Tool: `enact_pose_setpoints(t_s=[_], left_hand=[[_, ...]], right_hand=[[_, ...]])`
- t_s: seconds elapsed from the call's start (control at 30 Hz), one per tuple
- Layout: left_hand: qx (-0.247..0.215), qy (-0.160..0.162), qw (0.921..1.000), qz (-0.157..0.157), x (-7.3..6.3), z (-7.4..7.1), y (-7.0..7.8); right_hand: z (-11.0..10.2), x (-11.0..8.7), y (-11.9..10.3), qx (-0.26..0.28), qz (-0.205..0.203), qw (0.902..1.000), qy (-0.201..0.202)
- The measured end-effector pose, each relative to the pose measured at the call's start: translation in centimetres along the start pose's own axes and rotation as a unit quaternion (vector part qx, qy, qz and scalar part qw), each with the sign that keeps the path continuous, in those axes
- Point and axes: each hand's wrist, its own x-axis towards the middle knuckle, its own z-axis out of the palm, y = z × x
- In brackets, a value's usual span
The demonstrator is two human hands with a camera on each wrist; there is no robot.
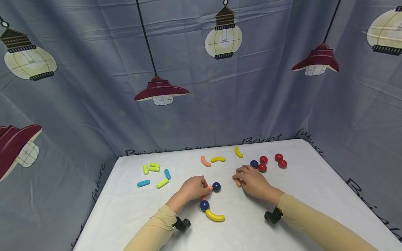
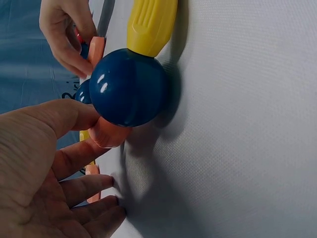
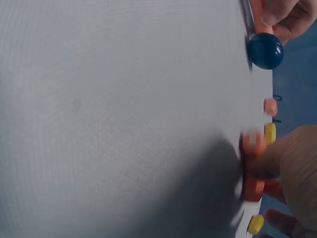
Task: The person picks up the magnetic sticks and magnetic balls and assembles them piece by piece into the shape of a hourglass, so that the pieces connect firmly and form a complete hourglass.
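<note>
My left hand [image 1: 193, 188] pinches an orange curved stick [image 2: 110, 135] between thumb and index finger, its other fingers loosely spread. This stick joins one blue ball [image 1: 216, 187] at its far end and another blue ball [image 1: 205, 205] nearer me. From the nearer ball a yellow curved stick [image 1: 215, 217] extends to the right. Over to the right, my right hand [image 1: 253, 182] has thumb and fingers around a second orange curved stick [image 1: 238, 182] low at the tabletop. Part of that stick is hidden by the thumb in the right wrist view.
Behind the right hand sit a blue ball [image 1: 254, 164] and several red balls [image 1: 263, 159]. Yellow curved sticks [image 1: 218, 159] and an orange one [image 1: 205, 161] lie toward the back. Short green sticks [image 1: 162, 183] and blue sticks [image 1: 143, 183] are scattered at left on the white table [image 1: 119, 212].
</note>
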Motion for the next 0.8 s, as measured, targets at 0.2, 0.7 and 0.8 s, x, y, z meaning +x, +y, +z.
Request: enact_pose_setpoints(t_s=[0.2, 0.7, 0.8], left_hand=[[0.005, 0.001, 1.0000, 0.001, 0.0, -0.1, 0.0], [0.003, -0.005, 1.0000, 0.000, 0.0, 0.0, 0.0], [0.003, -0.004, 1.0000, -0.003, 0.0, 0.0, 0.0]], right_hand=[[0.1, -0.1, 0.2, 0.013, 0.018, 0.9997, 0.007], [1.0, -0.1, -1.6, 0.121, 0.103, 0.9871, -0.014], [1.1, -0.1, -2.3, 0.142, 0.116, 0.9829, -0.018]])
